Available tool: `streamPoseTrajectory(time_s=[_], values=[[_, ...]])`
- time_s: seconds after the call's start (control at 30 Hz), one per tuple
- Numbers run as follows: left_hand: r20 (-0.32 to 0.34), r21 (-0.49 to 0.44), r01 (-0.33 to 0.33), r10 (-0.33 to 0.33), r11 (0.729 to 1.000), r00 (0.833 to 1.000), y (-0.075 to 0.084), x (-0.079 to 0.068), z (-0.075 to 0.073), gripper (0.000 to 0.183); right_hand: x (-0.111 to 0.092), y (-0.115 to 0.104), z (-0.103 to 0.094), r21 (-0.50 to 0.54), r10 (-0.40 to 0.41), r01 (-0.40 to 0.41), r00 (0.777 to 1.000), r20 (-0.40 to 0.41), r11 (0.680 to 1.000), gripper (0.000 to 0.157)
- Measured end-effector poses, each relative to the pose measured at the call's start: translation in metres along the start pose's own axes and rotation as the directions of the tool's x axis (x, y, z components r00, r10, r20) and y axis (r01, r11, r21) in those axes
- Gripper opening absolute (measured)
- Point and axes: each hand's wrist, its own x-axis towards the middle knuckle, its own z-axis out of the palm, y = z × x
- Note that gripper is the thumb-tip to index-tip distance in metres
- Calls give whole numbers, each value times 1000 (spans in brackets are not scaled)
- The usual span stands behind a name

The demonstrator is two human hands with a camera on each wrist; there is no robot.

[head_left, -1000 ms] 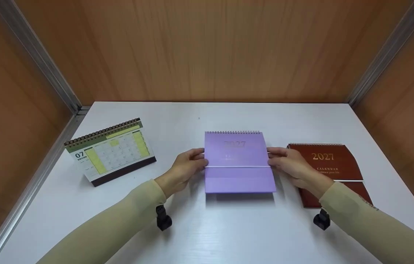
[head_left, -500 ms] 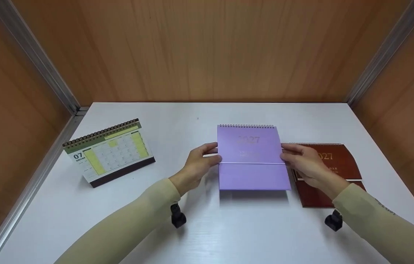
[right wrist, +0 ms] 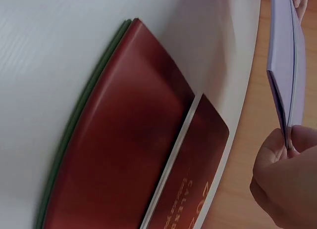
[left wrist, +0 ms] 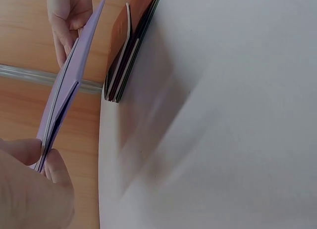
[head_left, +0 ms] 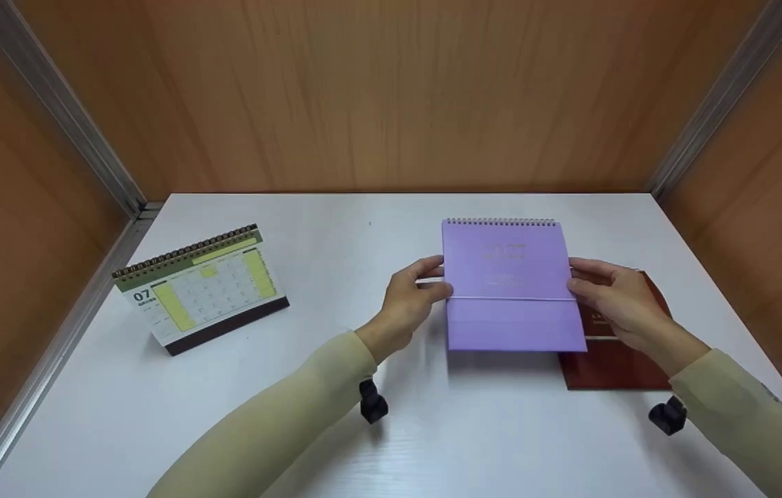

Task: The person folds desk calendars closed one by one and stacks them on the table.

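Observation:
Between my two hands hangs a lilac spiral-bound desk calendar [head_left: 508, 277], raised above the table with its shadow below. My left hand [head_left: 408, 304] pinches its left edge, thumb in front. At the opposite edge, my right hand [head_left: 616, 297] pinches it the same way. A dark red 2027 calendar [head_left: 616, 363] lies on the table beneath my right hand, partly covered by that hand and the lilac calendar. In the right wrist view a green edge [right wrist: 81, 110] shows under the red calendar, so the red one rests on something green.
On the left stands a tented desk calendar [head_left: 204, 287] with a yellow-and-white page marked 07. The white table [head_left: 335, 235] is bounded by a wood-grain back panel [head_left: 391, 97] and side panels with metal corner strips.
Both hands have carried the lilac calendar rightward and slightly farther back, so it now overlaps the red calendar in the head view. The tented calendar stays put.

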Motion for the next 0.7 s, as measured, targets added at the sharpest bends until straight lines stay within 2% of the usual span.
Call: streamPoseTrajectory(time_s=[0.23,0.5,0.7], values=[[15,-33,-38,39,999,999,0,5,22,53,-4,2,-22,-30,-3,3,1000,-9,1000,63],[41,-60,-16,19,998,999,-4,3,45,55,-10,6,-45,-49,44,-44,999,0,998,65],[51,-69,-13,17,998,999,-8,4,66,53,-15,13,-64,-79,34,-34,999,-1,996,66]])
